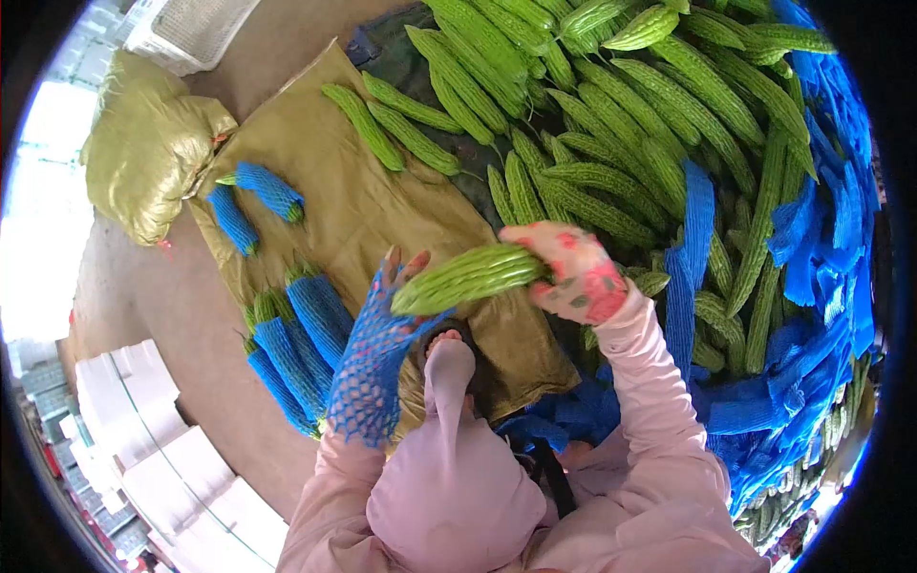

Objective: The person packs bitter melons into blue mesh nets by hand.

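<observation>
A green bitter melon lies almost level between my hands. My right hand, in a floral glove, grips its right end. A blue mesh sleeve is stretched over my left hand, whose fingertips stick out at the mesh opening. The melon's left end is at that opening, beside my left fingers. Several melons in blue mesh lie to the left of my left hand. Two more netted melons rest farther up on the gold-brown sheet.
A large heap of bare bitter melons fills the upper right. Blue mesh sleeves are piled at the right. A tied gold sack, a white crate and white boxes stand at the left.
</observation>
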`<state>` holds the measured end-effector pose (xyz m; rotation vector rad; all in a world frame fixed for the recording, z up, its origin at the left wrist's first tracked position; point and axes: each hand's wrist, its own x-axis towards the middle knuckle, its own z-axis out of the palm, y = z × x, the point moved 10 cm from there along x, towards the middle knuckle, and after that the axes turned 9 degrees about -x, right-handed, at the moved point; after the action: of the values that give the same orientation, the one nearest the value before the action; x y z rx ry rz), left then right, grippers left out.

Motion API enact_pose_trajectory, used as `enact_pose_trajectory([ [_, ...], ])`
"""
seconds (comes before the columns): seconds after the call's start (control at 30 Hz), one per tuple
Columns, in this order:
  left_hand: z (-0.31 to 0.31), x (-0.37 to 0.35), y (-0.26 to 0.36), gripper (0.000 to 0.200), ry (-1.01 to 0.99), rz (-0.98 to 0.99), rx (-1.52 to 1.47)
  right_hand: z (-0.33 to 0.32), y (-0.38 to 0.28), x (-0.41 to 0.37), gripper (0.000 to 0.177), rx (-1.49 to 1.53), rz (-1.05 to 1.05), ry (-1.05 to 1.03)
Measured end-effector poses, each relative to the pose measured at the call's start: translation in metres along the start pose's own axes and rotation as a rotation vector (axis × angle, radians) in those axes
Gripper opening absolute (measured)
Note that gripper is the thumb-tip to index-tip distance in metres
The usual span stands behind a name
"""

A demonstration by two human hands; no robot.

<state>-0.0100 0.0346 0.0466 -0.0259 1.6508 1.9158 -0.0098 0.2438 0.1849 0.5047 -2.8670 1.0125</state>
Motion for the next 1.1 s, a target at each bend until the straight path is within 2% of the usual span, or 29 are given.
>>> enact_pose_trajectory([
  [0.03, 0.007, -0.017, 0.024, 0.069, -0.105, 0.177, 0.261, 0.014, -0.01, 0.009, 0.044, 0.044, 0.0, -0.151],
  [0.07, 0.023, -0.039, 0.043, 0.071, -0.218, 0.07, -0.121, 0.022, -0.013, 0.013, 0.044, 0.04, 0.001, -0.147],
  [0.13, 0.015, -0.058, 0.033, 0.073, -0.326, -0.04, -0.502, 0.068, -0.016, 0.013, 0.048, 0.155, -0.031, -0.351],
  [0.17, -0.002, -0.06, -0.006, 0.08, -0.457, -0.169, -0.819, 0.076, -0.014, 0.017, 0.048, 0.156, -0.033, -0.352],
  [0.23, 0.01, -0.077, 0.034, 0.086, -0.671, 0.043, -0.987, 0.108, -0.01, 0.018, 0.047, 0.142, 0.023, -0.509],
  [0.27, 0.005, -0.083, 0.032, 0.086, -0.657, 0.041, -0.987, 0.119, -0.015, 0.021, 0.047, 0.153, 0.019, -0.516],
  [0.3, -0.011, -0.079, -0.001, 0.081, -0.383, -0.055, -0.345, 0.133, -0.023, 0.022, 0.047, 0.113, -0.013, -0.576],
  [0.37, -0.004, -0.073, 0.012, 0.063, -0.299, 0.098, 1.188, 0.162, -0.038, 0.021, 0.05, 0.084, -0.065, -0.716],
  [0.4, 0.003, -0.07, 0.01, 0.063, -0.297, 0.102, 1.191, 0.171, -0.043, 0.025, 0.05, 0.081, -0.067, -0.713],
  [0.43, 0.004, -0.064, 0.008, 0.057, -0.268, 0.111, 1.208, 0.181, -0.041, 0.027, 0.051, -0.065, -0.057, -0.707],
  [0.47, 0.005, -0.06, 0.011, 0.05, -0.164, 0.33, 1.206, 0.192, -0.038, 0.025, 0.051, -0.21, -0.043, -0.701],
  [0.5, 0.005, -0.061, 0.013, 0.044, -0.045, 0.545, 1.209, 0.182, -0.042, 0.029, 0.057, -0.221, -0.011, -0.434],
  [0.53, 0.018, -0.06, 0.019, 0.044, -0.044, 0.54, 1.207, 0.197, -0.047, 0.016, 0.057, -0.219, -0.011, -0.438],
  [0.6, 0.006, -0.048, 0.021, 0.051, 0.083, 0.12, 0.83, 0.181, -0.052, 0.002, 0.062, 0.081, 0.131, 0.067],
  [0.63, -0.03, -0.045, -0.036, 0.046, 0.162, 0.127, 0.625, 0.197, -0.051, -0.013, 0.068, 0.299, 0.248, 0.053],
  [0.67, -0.066, -0.043, -0.092, 0.041, 0.238, 0.152, 0.416, 0.205, -0.063, -0.024, 0.068, 0.307, 0.242, 0.041],
  [0.7, -0.08, -0.046, -0.12, 0.04, 0.264, 0.112, 0.402, 0.214, -0.064, -0.037, 0.068, 0.365, 0.353, 0.045],
  [0.73, -0.074, -0.056, -0.101, 0.039, 0.264, 0.067, 0.41, 0.222, -0.065, -0.049, 0.068, 0.419, 0.461, 0.052],
  [0.8, -0.059, -0.077, -0.06, 0.038, 0.263, -0.023, 0.428, 0.246, -0.06, -0.062, 0.067, 0.668, 0.513, 0.084],
  [0.87, -0.033, -0.084, -0.024, 0.04, 0.135, 0.166, 0.911, 0.251, -0.051, -0.077, 0.065, 0.816, 0.75, -0.131],
  [0.9, -0.019, -0.106, 0.009, 0.046, 0.219, 0.606, 0.872, 0.243, -0.046, -0.074, 0.051, 0.575, 0.705, -0.213],
  [0.93, -0.021, -0.099, -0.005, 0.045, 0.198, 0.499, 0.873, 0.24, -0.045, -0.069, 0.051, 0.573, 0.704, -0.214],
  [1.0, -0.026, -0.09, -0.016, 0.044, 0.16, 0.356, 0.802, 0.238, -0.065, -0.049, 0.038, 1.003, 0.594, -0.298],
  [1.03, -0.026, -0.087, -0.015, 0.044, 0.157, 0.315, 0.747, 0.236, -0.065, -0.041, 0.029, 1.139, 0.671, -0.274],
  [1.1, -0.026, -0.085, -0.01, 0.043, 0.166, 0.245, 0.598, 0.222, -0.056, -0.011, 0.028, 1.119, 0.649, -0.2],
])
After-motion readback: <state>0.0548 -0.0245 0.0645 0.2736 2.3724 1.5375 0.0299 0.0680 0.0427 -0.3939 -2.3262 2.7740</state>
